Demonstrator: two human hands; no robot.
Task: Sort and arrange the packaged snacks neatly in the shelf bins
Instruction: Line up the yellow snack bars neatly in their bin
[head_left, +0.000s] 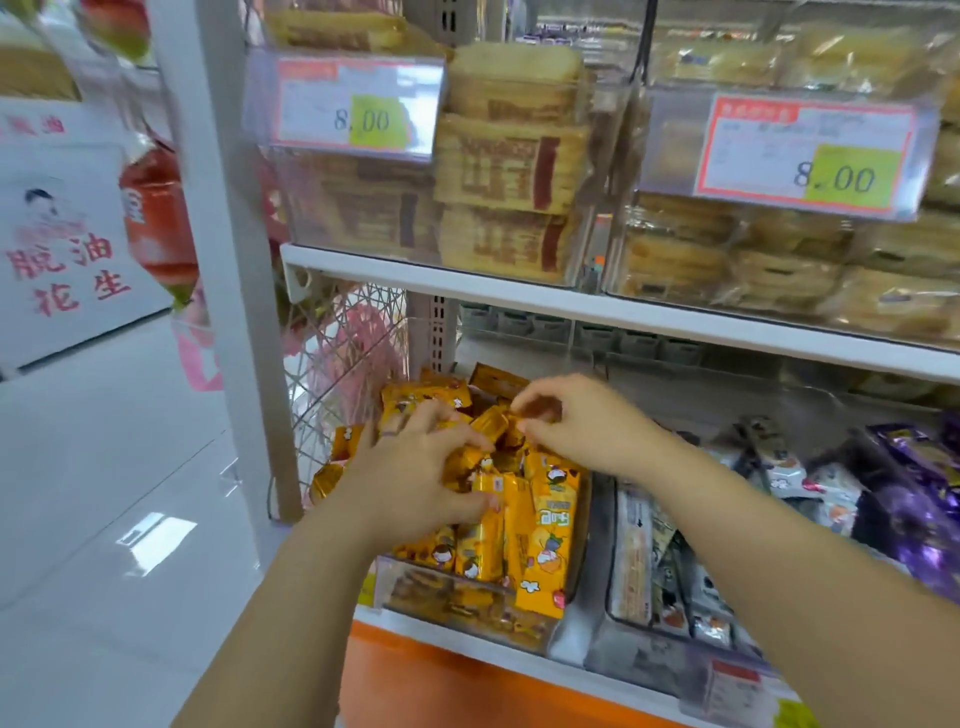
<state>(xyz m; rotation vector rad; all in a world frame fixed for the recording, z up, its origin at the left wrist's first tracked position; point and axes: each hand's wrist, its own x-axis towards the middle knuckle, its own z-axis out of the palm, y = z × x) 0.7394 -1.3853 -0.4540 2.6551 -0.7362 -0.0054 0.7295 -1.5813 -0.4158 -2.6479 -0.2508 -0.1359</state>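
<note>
Gripping yellow snack packets (540, 540) in the clear bin (415, 590) with curled left hand (421, 470) fingers. Pinching a gold packet (537, 410) between right hand (576, 421) fingertips.

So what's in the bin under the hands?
Yellow snack packs: some upright at the front of the bin, others jumbled behind. The left hand and right hand cover the pile's middle.

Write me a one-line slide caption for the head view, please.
Left hand and right hand grip yellow snack packets in a clear shelf bin.
</note>
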